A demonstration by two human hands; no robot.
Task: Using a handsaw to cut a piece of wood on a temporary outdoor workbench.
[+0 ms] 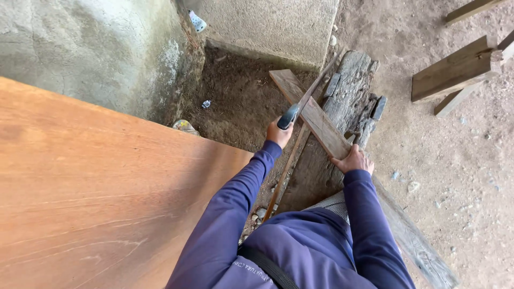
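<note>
Left hand (279, 134) closed around the dark grey-blue handle of a hand tool (289, 116); the long thin part running up from it toward the concrete slab (267, 27) looks like a saw blade, though too thin and blurred to be sure

Right hand (353, 160) pressed flat, fingers spread, on the near end of a weathered grey-brown wooden plank (310, 111); holding it down, not wrapped round it

Plank lies slanting across a rough, cracked old timber beam (350, 101) on the dirt floor (460, 160), far end reaching out over dark soil by the slab

Handling, as judged: plank stiff, dry, fairly light for 1 hand; rough, splintery surface, so unlikely to slip under the palm. Likely to rock on the uneven beam, so best pinned right where it bears on the beam, close to the tool

Nearby: large smooth reddish-brown plywood sheet (91, 192) at left, 2 or 3 loose wooden offcuts (455, 69) upper right, well apart from the hands
</note>
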